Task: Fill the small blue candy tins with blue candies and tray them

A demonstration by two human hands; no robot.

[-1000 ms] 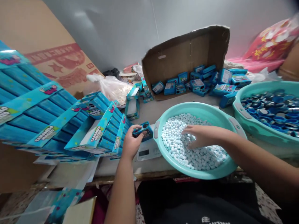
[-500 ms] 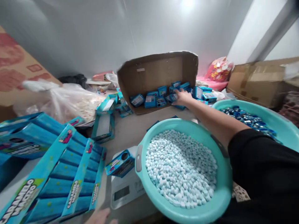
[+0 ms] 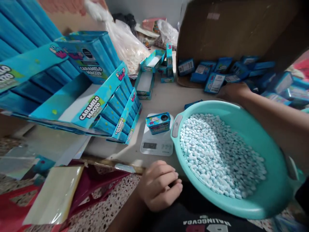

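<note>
My left hand (image 3: 159, 186) rests at the near table edge, fingers curled into a loose fist with nothing showing in it. A small blue box (image 3: 158, 122) stands on the white scale (image 3: 156, 145) just beyond it. My right hand (image 3: 233, 91) reaches over the far rim of the teal basin (image 3: 243, 111), which is full of white-blue candies (image 3: 217, 154). That hand is blurred and lies beside the small blue boxes (image 3: 212, 82) spilling from the tipped cardboard box (image 3: 229, 29); its fingers do not show.
Stacked blue "Caramelo Macizo" display cartons (image 3: 96, 106) fill the left of the table. Open blue trays (image 3: 146, 80) lie behind the scale, with a plastic bag (image 3: 125, 45) of pale pieces further back. A red stool and a shiny foil sheet (image 3: 53, 193) sit low at the left.
The view has tilted down and moved closer. My right arm has drawn back from deep in the cardboard box to its front edge. My left hand has come up to the table edge, curled.
</note>
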